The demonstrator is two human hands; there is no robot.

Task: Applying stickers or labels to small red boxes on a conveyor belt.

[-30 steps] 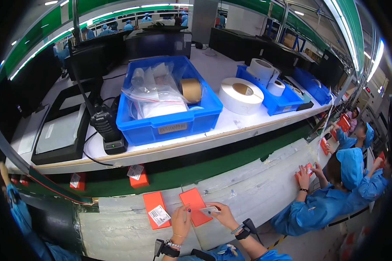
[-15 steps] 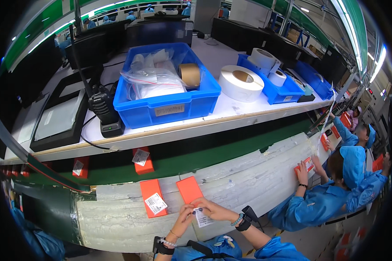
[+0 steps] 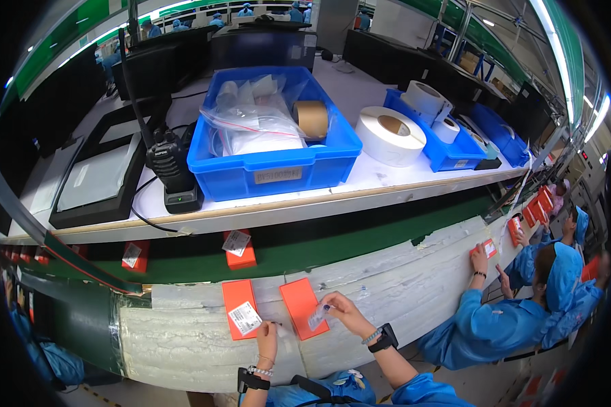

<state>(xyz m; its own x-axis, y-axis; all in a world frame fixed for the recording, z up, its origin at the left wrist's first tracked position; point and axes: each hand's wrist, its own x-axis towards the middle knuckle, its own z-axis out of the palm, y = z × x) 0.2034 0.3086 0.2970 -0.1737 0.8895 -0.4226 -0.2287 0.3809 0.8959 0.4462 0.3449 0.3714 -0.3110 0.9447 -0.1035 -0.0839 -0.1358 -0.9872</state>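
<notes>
1. A bright orange, plain-topped rectangular box [image 3: 296, 302] is laid on the pale, film-covered work surface [image 3: 394, 288]; its long axis is pointed away from the person, the far end slanted leftward.
2. A thin, whitish label [image 3: 317, 317] is pinched in the right hand [image 3: 343, 311], across that box's right edge toward its near end; whether the two are touching cannot be told. The box lies leftward of this grip, and the right hand is the nearer one.
3. The left hand [image 3: 267, 339] is held left of the box's near end, fingers drawn together; whether anything is gripped cannot be told.
4. Left of the box, a second orange box bearing a white label [image 3: 237, 293] is placed.
5. Half a second earlier, the label was held at the box's near end by both hands; now they are parted.
</notes>
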